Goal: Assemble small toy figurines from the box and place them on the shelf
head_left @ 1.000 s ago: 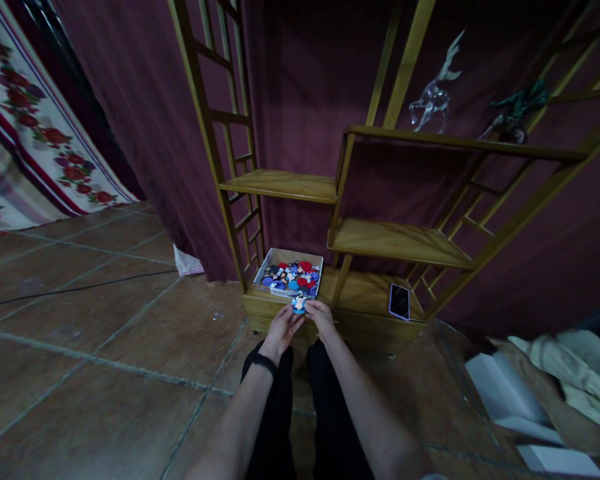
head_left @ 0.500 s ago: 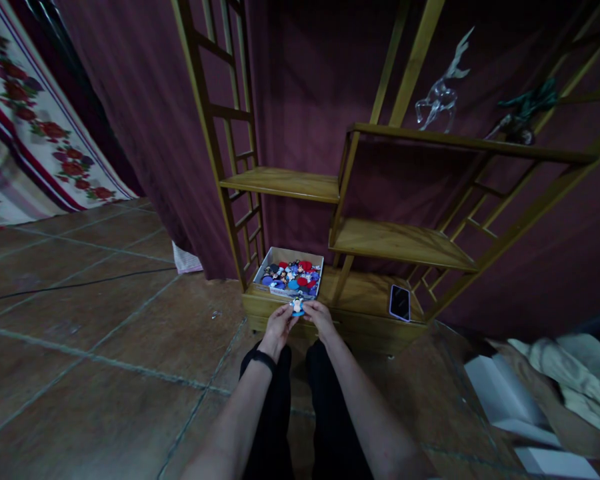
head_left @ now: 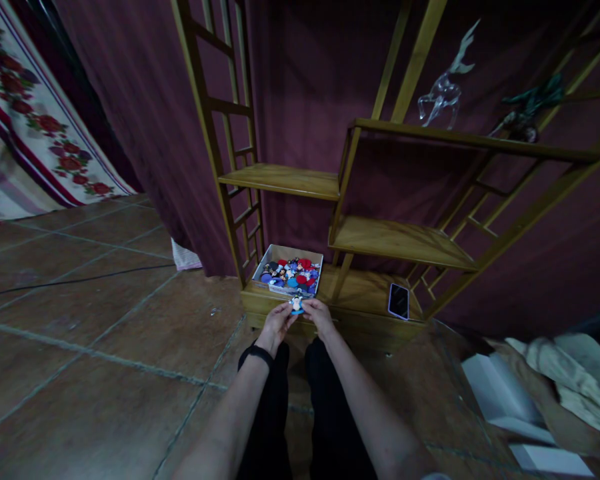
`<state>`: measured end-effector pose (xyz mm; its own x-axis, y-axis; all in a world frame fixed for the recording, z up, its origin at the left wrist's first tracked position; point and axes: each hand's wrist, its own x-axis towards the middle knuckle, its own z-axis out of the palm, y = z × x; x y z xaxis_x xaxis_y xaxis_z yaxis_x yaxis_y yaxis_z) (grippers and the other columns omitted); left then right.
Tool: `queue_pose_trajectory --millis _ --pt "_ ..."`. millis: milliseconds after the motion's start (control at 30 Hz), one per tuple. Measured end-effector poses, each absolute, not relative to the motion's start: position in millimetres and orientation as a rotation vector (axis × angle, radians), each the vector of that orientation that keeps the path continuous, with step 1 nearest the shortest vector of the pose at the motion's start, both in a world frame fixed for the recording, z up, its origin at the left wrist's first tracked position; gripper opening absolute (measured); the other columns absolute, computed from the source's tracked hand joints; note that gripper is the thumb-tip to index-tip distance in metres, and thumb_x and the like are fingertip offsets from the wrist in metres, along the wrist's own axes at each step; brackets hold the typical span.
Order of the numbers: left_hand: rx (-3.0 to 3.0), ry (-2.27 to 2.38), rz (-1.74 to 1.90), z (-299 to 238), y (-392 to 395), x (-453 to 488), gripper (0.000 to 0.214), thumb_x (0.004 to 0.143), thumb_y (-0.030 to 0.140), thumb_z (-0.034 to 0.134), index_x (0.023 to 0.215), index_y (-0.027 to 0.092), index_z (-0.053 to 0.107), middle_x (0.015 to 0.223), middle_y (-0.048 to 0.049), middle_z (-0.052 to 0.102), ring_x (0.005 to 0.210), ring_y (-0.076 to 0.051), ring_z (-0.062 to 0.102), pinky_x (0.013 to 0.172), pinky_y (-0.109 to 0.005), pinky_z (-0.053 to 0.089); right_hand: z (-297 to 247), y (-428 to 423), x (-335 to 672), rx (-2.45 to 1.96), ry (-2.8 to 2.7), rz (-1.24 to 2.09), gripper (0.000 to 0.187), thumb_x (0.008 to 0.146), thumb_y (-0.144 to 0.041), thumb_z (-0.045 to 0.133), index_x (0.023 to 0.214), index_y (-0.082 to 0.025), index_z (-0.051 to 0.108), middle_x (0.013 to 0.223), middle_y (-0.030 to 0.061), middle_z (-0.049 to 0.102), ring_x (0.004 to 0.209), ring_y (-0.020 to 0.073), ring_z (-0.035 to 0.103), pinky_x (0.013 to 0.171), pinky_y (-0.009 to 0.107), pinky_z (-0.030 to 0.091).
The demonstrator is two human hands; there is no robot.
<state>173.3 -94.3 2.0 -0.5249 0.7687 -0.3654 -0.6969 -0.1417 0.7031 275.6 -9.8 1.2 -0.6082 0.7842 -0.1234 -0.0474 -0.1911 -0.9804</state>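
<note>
Between my two hands is a small figurine (head_left: 297,305), white and dark above with a blue base. My left hand (head_left: 278,321) pinches its left side, and a dark band circles that wrist. On the other side, the fingers of my right hand (head_left: 319,315) are closed on its right edge. Just beyond the hands, an open white box (head_left: 272,253) rests on the low wooden shelf. Many small red, blue, purple and black figures (head_left: 293,274) lie jumbled in it. The figurine is held in front of the box's near wall, too small to make out finely.
A phone (head_left: 399,301) lies on the low shelf at right. Higher wooden shelves (head_left: 400,241) rise behind, with a clear deer ornament (head_left: 441,93) and a dark green ornament (head_left: 527,110). White boxes (head_left: 503,393) and cloth sit on the floor at right; a cable (head_left: 80,282) runs at left.
The camera view has shifted very slightly. Both hands still hold the figurine at about the same place before the box.
</note>
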Motion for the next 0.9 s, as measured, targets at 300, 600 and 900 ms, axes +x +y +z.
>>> queue_pose_trajectory --millis 300,600,900 --pt "0.137 1.15 1.884 2.9 -95.0 176.3 0.007 0.068 0.013 0.066 0.073 0.011 0.061 0.069 -0.0054 0.065 0.061 -0.011 0.061 0.058 -0.02 0.051 -3.9 -8.9 266.1 -0.967 -1.399 1.891 0.028 0.059 -0.042 0.065 0.076 -0.019 0.067 0.078 0.0017 0.067 0.072 0.0157 0.061 0.063 0.026 0.05" --pt "0.201 1.375 1.871 5.8 -100.9 163.9 0.014 0.058 0.014 0.074 0.064 0.01 0.062 0.059 -0.0046 0.062 0.054 -0.012 0.058 0.054 -0.022 0.048 -6.1 -12.6 252.7 -0.961 -1.342 1.881 0.026 0.05 -0.037 0.072 0.063 -0.015 0.067 0.063 0.002 0.064 0.059 0.0153 0.06 0.059 0.029 0.051" --pt "0.162 1.365 1.898 2.9 -100.4 165.7 0.007 0.065 0.011 0.069 0.071 0.009 0.065 0.066 -0.0072 0.065 0.056 -0.012 0.059 0.054 -0.021 0.048 -4.1 -14.5 249.9 -0.96 -1.279 1.914 0.025 0.05 -0.035 0.073 0.063 -0.015 0.066 0.064 0.003 0.065 0.064 0.0177 0.062 0.062 0.032 0.052"
